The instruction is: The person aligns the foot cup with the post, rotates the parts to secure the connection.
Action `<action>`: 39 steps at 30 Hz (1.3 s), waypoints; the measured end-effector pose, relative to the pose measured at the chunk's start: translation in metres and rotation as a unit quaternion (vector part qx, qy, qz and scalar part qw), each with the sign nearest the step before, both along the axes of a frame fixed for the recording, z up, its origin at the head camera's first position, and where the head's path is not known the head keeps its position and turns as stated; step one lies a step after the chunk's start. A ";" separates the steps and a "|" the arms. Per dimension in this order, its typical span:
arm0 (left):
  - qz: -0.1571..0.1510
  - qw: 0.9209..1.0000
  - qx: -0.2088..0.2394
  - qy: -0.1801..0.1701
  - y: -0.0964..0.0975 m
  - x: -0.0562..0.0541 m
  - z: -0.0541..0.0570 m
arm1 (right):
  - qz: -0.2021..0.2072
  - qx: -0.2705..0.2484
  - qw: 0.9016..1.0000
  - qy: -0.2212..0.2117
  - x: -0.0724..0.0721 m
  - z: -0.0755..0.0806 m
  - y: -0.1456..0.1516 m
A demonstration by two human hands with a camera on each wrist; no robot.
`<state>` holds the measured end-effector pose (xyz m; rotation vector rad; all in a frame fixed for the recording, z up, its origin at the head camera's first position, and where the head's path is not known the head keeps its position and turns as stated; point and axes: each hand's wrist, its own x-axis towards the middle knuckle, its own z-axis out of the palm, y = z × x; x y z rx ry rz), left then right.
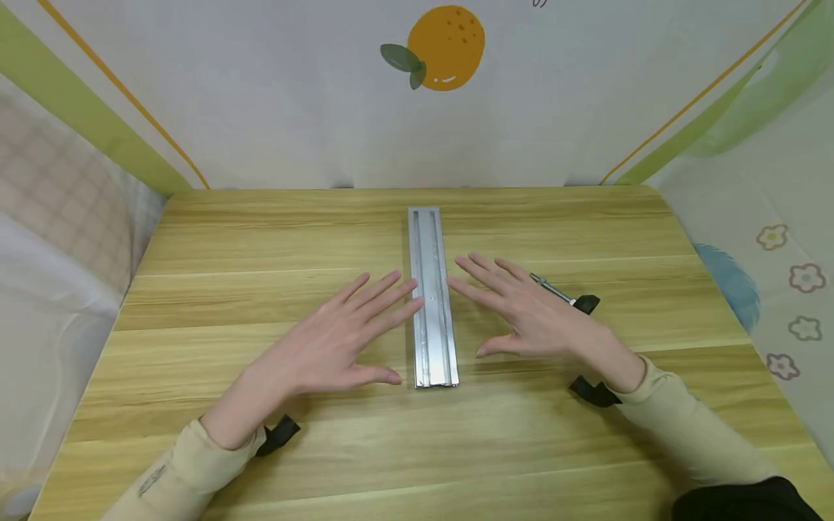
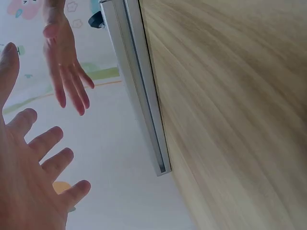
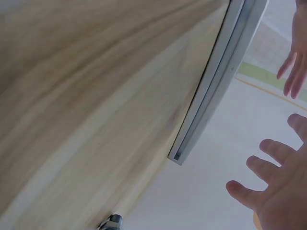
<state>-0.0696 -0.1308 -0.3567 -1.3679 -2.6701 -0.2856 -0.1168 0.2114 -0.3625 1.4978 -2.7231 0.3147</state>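
Observation:
A long silver grooved aluminium profile lies lengthwise on the wooden table, pointing away from me. My left hand hovers on its left with straight, spread fingers; two fingertips overlap the profile's edge in the head view. In the left wrist view the left hand stays apart from the profile. On the other side my right hand is held over the table, fingers extended and holding nothing. Partly hidden behind it lies a thin metal rod with a black knob-like end.
The wooden table runs back to a white curtain printed with an orange fruit. Patterned cloth hangs at both sides. Black pieces sit at both wrists. Something black shows at the lower right corner.

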 end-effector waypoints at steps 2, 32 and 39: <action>0.003 1.000 0.003 -0.003 0.000 -0.002 -0.001 | -0.006 -0.005 1.000 -0.002 -0.002 0.000 -0.001; 0.079 0.991 0.087 -0.060 0.008 -0.020 -0.025 | -0.098 -0.067 0.986 -0.118 -0.048 0.009 -0.027; 0.103 0.987 0.106 -0.070 0.012 -0.021 -0.024 | -0.128 -0.083 0.978 -0.142 -0.062 0.011 -0.031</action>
